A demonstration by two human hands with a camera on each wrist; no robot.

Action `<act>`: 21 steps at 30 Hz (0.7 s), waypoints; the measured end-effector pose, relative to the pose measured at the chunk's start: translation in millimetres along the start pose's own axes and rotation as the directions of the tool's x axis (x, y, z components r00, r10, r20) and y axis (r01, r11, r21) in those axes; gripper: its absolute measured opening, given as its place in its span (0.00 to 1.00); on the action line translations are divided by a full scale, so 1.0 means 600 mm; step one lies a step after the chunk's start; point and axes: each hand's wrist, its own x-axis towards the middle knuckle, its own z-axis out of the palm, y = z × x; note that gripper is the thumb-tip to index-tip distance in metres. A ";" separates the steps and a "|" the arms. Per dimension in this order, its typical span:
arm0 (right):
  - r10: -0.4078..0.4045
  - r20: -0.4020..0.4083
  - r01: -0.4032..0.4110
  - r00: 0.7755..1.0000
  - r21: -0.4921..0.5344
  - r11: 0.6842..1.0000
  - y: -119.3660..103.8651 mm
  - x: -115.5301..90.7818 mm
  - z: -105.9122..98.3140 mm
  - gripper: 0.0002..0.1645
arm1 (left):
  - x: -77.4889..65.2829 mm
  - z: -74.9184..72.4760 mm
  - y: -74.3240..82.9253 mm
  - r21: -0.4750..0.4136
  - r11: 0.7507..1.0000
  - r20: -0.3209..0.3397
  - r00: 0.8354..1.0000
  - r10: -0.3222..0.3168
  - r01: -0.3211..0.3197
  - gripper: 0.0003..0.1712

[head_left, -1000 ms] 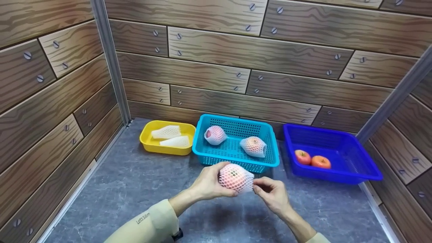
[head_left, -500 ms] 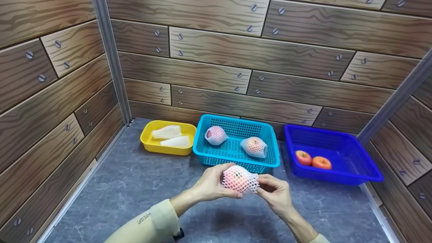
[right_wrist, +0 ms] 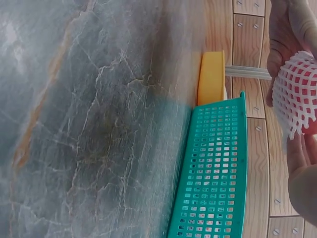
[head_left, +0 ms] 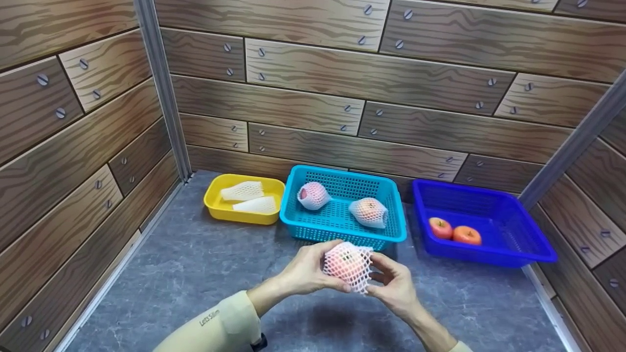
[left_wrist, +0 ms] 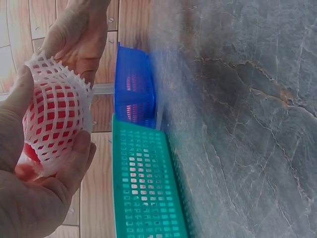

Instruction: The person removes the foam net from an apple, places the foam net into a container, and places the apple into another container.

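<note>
An apple [head_left: 344, 263] in a white foam net sleeve is held above the grey tabletop, just in front of the teal basket [head_left: 342, 233]. My left hand [head_left: 304, 272] grips it from the left, thumb below and fingers over the top. On the other side my right hand [head_left: 398, 287] holds the loose, flared end of the foam net [head_left: 363, 284] with thumb and fingertips. In the left wrist view, red skin of the apple [left_wrist: 58, 106] shows through the mesh, and the left fingers curl round it. The right wrist view catches only part of the netted apple [right_wrist: 299, 91].
Inside the teal basket lie two netted apples, one left [head_left: 314, 196] and one right [head_left: 369, 213]. A yellow tray [head_left: 215, 213] at left holds two flat foam nets [head_left: 255, 205]. To the right, a blue basket [head_left: 508, 234] contains two bare apples [head_left: 467, 235].
The netted apple and both hands have shifted slightly right. The net's gathered right end has spread wider, and the right fingers have moved from a tight pinch to a wider hold on its edge.
</note>
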 end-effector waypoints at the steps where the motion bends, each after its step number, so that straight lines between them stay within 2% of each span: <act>1: 0.003 -0.005 -0.003 1.000 -0.020 1.000 0.000 -0.001 0.001 0.45 | 0.000 0.001 0.000 -0.003 1.000 0.007 1.000 0.003 -0.003 0.51; 8: 0.046 -0.005 -0.046 0.999 -0.151 0.988 -0.006 -0.002 0.008 0.48 | -0.001 0.013 -0.003 -0.016 0.997 0.048 0.996 0.072 -0.071 0.50; 13: 0.100 0.006 -0.098 0.995 -0.157 0.983 -0.008 -0.004 0.006 0.51 | -0.004 0.023 -0.007 -0.017 0.993 0.057 0.991 0.118 -0.117 0.43; 18: 0.148 0.033 -0.141 0.988 -0.160 0.977 -0.008 -0.003 0.002 0.47 | -0.005 0.031 -0.017 -0.079 0.992 0.044 0.994 0.102 -0.098 0.36; 21: 0.158 0.040 -0.147 0.987 -0.200 0.969 -0.009 -0.002 0.000 0.44 | -0.007 0.033 -0.024 -0.123 0.990 0.036 0.996 0.078 -0.073 0.33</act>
